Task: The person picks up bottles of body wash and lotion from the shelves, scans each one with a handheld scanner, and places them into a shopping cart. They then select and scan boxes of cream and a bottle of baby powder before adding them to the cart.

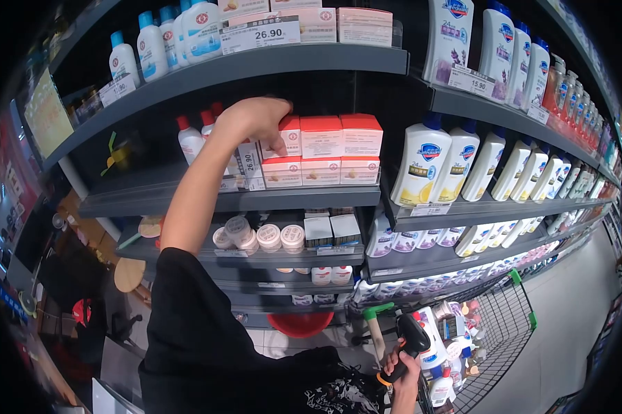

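My left hand (263,124) reaches onto the middle shelf. It grips the leftmost upper small red-topped box (292,135), with a finger or thumb down its front; the other fingers are partly hidden. That box sits in a two-layer stack beside another upper box (323,141) and above a lower box (282,174). A tilted price tag (253,165) reading 26.90 stands at the stack's left end. Low at the right, my right hand (402,369) is wrapped round the handle of a black handheld barcode scanner (413,337), above the shopping cart.
A wire shopping cart (494,338) with green corners holds mixed bottles and packages. White pump-style bottles (421,162) line the right shelves. Jars (269,237) stand one shelf below the boxes. A red basin (300,323) sits beneath the shelving. A shelf edge (256,65) runs above my left hand.
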Demonstrator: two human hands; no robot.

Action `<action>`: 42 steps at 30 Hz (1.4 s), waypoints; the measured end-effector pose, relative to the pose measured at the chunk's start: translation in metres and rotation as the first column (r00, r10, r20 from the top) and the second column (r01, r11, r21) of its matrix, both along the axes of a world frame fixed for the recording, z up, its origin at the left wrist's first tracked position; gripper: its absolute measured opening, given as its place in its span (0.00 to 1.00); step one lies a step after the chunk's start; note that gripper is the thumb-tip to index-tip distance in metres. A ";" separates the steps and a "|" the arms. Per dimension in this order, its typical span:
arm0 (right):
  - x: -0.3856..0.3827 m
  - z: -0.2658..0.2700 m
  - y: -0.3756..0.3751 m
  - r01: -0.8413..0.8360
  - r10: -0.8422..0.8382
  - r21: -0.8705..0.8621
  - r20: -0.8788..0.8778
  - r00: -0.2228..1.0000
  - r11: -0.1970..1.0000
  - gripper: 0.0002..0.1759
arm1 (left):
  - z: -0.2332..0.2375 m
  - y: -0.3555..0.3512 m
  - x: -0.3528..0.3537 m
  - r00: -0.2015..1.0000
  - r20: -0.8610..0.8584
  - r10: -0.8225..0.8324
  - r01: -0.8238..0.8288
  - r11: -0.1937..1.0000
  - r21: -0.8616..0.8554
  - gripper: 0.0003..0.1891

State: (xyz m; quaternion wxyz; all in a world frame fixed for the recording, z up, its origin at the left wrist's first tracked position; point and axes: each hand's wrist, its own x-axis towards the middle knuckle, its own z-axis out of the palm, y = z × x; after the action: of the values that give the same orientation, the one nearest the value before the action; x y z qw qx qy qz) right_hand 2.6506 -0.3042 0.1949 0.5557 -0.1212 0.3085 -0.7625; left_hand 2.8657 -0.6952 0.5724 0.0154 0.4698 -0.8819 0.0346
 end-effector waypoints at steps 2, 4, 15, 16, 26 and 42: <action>0.000 0.001 -0.001 0.007 -0.006 -0.008 0.012 1.000 1.000 0.23 | 0.002 0.007 0.002 0.998 -0.016 -0.060 0.058 0.994 -0.094 0.32; 0.000 0.002 -0.001 0.011 -0.011 0.011 0.030 1.000 1.000 0.23 | 0.007 0.015 0.004 0.997 -0.032 -0.067 0.063 0.991 -0.122 0.37; -0.001 0.002 0.000 0.021 -0.022 0.016 0.046 0.999 1.000 0.23 | -0.001 0.023 0.032 0.910 -0.302 -0.283 0.196 0.938 -0.287 0.39; -0.001 0.003 0.000 0.019 -0.020 0.022 0.044 0.999 1.000 0.22 | -0.002 0.029 0.035 0.910 -0.302 -0.284 0.199 0.938 -0.284 0.39; -0.004 -0.004 0.001 0.006 -0.005 -0.022 0.058 0.998 1.000 0.23 | -0.096 0.111 0.044 0.186 -0.982 0.036 0.681 0.716 0.155 0.27; 0.017 0.085 0.012 -0.215 0.048 -0.102 -0.801 0.597 0.971 0.24 | -0.273 0.146 -0.079 0.499 -0.451 0.740 0.670 0.000 0.742 0.25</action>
State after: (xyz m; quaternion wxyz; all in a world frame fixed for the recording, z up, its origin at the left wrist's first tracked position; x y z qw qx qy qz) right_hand 2.6680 -0.2919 0.2800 0.4021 -0.5206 0.4393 -0.6118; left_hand 2.7871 -0.5496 0.2999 0.1149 0.2943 -0.4422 -0.8394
